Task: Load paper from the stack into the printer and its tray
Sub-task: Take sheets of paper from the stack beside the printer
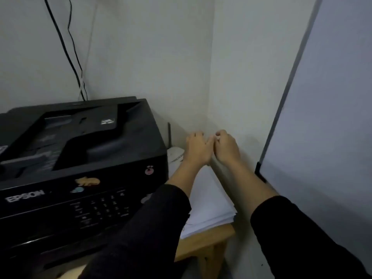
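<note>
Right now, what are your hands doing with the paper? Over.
Left hand and right hand together at far end of paper stack. Grip unclear. Printer beside it, unloaded. Nothing blocking.

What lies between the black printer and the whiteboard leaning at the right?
In the head view, the paper stack lies there on the wooden table, with the left hand and right hand reaching over its far end.
</note>
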A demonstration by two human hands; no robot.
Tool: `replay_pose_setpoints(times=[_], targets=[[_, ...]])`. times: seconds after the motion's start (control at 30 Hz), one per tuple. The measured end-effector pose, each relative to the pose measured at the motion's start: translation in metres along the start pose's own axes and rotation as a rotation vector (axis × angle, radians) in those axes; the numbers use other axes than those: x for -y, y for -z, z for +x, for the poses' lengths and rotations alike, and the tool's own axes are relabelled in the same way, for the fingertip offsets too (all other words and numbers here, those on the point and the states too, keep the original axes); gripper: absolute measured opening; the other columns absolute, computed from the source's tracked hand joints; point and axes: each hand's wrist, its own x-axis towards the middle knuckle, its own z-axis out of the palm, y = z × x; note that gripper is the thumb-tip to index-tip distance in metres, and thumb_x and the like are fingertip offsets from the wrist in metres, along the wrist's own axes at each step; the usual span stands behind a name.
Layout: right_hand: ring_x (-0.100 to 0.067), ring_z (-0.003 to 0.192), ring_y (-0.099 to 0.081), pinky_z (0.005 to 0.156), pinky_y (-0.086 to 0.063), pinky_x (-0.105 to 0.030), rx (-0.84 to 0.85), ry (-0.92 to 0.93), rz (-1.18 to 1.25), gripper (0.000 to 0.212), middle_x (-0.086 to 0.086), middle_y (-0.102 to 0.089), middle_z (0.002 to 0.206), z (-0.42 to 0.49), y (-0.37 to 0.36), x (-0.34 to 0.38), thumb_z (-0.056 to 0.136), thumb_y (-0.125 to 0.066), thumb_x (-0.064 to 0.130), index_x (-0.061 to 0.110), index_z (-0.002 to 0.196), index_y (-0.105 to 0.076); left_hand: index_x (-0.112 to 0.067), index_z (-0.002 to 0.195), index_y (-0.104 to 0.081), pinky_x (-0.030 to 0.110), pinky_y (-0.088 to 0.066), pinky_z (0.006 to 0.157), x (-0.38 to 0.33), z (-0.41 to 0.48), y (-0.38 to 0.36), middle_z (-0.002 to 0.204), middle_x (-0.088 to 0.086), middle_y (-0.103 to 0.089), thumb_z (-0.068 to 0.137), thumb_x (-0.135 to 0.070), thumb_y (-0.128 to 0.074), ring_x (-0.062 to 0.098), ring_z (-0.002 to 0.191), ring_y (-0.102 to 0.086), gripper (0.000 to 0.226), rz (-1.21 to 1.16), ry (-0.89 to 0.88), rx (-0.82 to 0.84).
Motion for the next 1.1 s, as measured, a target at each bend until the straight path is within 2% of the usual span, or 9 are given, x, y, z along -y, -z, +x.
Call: replay_pose_setpoints(times=[0.1, 0.23, 0.33, 0.47, 0.57, 0.8, 0.93, 1.03, 1.1], targets=[[-0.033, 0.110, -0.058, 0.090, -0.048, -0.039, 0.102, -0.064, -0.048, 0.041, -0.017, -0.061, 0.123, 0.009, -0.020, -0.035, 0.099, -0.041, 0.034, 0.003, 0.123, -0.054, 0.000, 0.127, -0.051, 0.041, -0.043, 0.098, 0.028, 0.006, -0.030, 0.132, 0.018, -0.052, 0.097, -0.033, -0.041, 0.033, 0.120, -0.049, 0.046, 0.070, 0.211, 0.036], [-0.035, 0.106, -0.059, 0.086, -0.048, -0.036, 0.372, -0.173, -0.086, 0.035, -0.019, -0.062, 0.119, 0.009, -0.063, -0.084, 0.098, -0.043, 0.028, 0.000, 0.115, -0.056, 0.000, 0.134, -0.040, 0.040, -0.040, 0.101, 0.085, 0.001, -0.059, 0.142, 0.018, -0.038, 0.095, -0.018, -0.039, 0.034, 0.128, -0.038, 0.043, 0.205, 0.471, 0.183], [-0.035, 0.111, -0.056, 0.088, -0.048, -0.036, 0.507, -0.300, -0.169, 0.034, -0.019, -0.058, 0.123, 0.004, -0.086, -0.106, 0.097, -0.045, 0.026, 0.000, 0.116, -0.056, -0.002, 0.135, -0.037, 0.038, -0.039, 0.103, 0.113, -0.004, -0.071, 0.145, 0.015, -0.032, 0.093, -0.014, -0.042, 0.033, 0.131, -0.035, 0.044, 0.304, 0.584, 0.255], [-0.035, 0.115, -0.052, 0.093, -0.049, -0.036, 0.608, -0.462, -0.243, 0.032, -0.019, -0.052, 0.130, 0.001, -0.106, -0.115, 0.094, -0.049, 0.024, 0.002, 0.116, -0.059, -0.003, 0.139, -0.033, 0.036, -0.037, 0.108, 0.137, -0.011, -0.081, 0.149, 0.014, -0.024, 0.093, -0.020, -0.049, 0.032, 0.135, -0.032, 0.052, 0.412, 0.666, 0.380], [-0.033, 0.115, -0.051, 0.092, -0.047, -0.036, 0.582, -0.492, -0.293, 0.029, -0.019, -0.051, 0.129, 0.001, -0.115, -0.113, 0.094, -0.048, 0.019, 0.002, 0.114, -0.060, -0.002, 0.139, -0.034, 0.032, -0.035, 0.109, 0.145, -0.016, -0.086, 0.150, 0.015, -0.018, 0.092, -0.027, -0.054, 0.031, 0.137, -0.030, 0.057, 0.477, 0.673, 0.446], [-0.033, 0.114, -0.051, 0.092, -0.048, -0.040, 0.371, -0.598, -0.209, 0.030, -0.020, -0.052, 0.126, 0.005, -0.119, -0.102, 0.091, -0.056, 0.017, 0.000, 0.115, -0.057, -0.003, 0.140, -0.033, 0.033, -0.034, 0.110, 0.149, -0.017, -0.090, 0.151, 0.014, -0.019, 0.091, -0.037, -0.057, 0.032, 0.137, -0.029, 0.064, 0.553, 0.633, 0.427], [-0.030, 0.100, -0.061, 0.086, -0.051, -0.033, 0.488, -0.530, -0.033, 0.025, -0.021, -0.063, 0.118, 0.008, -0.118, -0.098, 0.096, -0.046, 0.007, -0.007, 0.111, -0.060, -0.004, 0.141, -0.031, 0.033, -0.036, 0.108, 0.149, -0.018, -0.090, 0.151, 0.014, -0.018, 0.091, -0.037, -0.055, 0.031, 0.136, -0.029, 0.064, 0.541, 0.634, 0.413], [-0.032, 0.111, -0.059, 0.089, -0.049, -0.031, 0.502, -0.541, 0.013, 0.028, -0.020, -0.060, 0.123, 0.010, -0.112, -0.097, 0.098, -0.044, 0.008, -0.007, 0.118, -0.057, -0.004, 0.141, -0.029, 0.034, -0.035, 0.110, 0.145, -0.018, -0.088, 0.150, 0.013, -0.019, 0.090, -0.035, -0.057, 0.030, 0.138, -0.026, 0.066, 0.458, 0.680, 0.388], [-0.036, 0.112, -0.058, 0.083, -0.049, -0.033, 0.467, -0.555, 0.068, 0.030, -0.022, -0.059, 0.124, 0.015, -0.106, -0.098, 0.096, -0.047, 0.006, -0.008, 0.120, -0.055, -0.003, 0.143, -0.024, 0.037, -0.032, 0.114, 0.141, -0.016, -0.086, 0.151, 0.014, -0.015, 0.088, -0.035, -0.060, 0.031, 0.141, -0.022, 0.073, 0.314, 0.757, 0.315]])
